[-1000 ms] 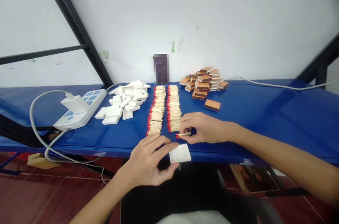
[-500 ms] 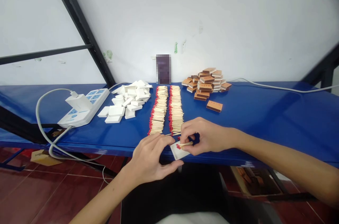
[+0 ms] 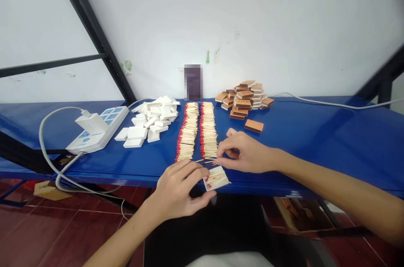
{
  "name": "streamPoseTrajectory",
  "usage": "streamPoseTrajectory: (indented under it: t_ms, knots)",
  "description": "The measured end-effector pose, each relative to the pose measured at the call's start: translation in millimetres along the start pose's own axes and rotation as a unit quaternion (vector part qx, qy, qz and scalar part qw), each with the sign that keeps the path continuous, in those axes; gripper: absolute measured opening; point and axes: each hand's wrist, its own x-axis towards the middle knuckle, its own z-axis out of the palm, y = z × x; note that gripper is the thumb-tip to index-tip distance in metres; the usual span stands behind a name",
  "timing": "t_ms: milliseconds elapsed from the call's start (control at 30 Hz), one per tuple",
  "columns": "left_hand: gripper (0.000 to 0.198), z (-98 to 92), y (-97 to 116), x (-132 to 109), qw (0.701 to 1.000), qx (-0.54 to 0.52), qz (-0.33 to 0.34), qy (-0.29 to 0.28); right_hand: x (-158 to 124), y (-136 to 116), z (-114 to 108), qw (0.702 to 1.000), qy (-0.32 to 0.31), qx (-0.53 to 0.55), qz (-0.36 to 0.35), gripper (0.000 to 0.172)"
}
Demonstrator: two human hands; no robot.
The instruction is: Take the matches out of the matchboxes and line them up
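At the table's front edge, my left hand grips a small white matchbox tray between thumb and fingers. Several red-tipped matches lie loosely in it, some poking over its right edge. Just above the tray, my right hand pinches the ends of loose matches on the table. Behind the hands, two long rows of matches, a left row and a right row, run away from me, red heads to the left.
White trays are heaped left of the rows, and brown matchbox sleeves to the right, with one sleeve apart. A power strip with a cable lies on the blue table. A blurred dark rectangle stands against the wall.
My right hand has let go of its matches, which now lie in the tray, and has moved up to the loose matches by the right row. My left hand still holds the tray.
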Motion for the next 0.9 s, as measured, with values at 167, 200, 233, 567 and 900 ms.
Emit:
streamPoseTrajectory:
  t_ms: [167, 200, 233, 567, 900]
  knots:
    - [0.024, -4.0, -1, -1, 1.0, -0.025, 0.002, 0.001, -1, 8, -7, 0.997, -0.049, -0.015, 0.052, 0.007]
    - [0.024, -4.6, -1, 0, 1.0, -0.029, 0.003, 0.003, -2, 9, -8, 0.996, -0.063, -0.016, 0.053, 0.008]
    - [0.025, -4.9, 0, 0, 1.0, -0.028, 0.003, 0.003, -2, 10, -9, 0.996, -0.075, -0.019, 0.05, 0.009]
    - [0.03, -6.3, 1, -1, 1.0, 0.006, 0.003, -0.015, -1, 11, -19, 0.983, -0.158, -0.001, 0.089, 0.013]
    - [0.034, -5.8, 2, 0, 1.0, 0.016, 0.002, -0.002, -7, 15, -26, 0.976, -0.173, 0.015, 0.134, 0.005]
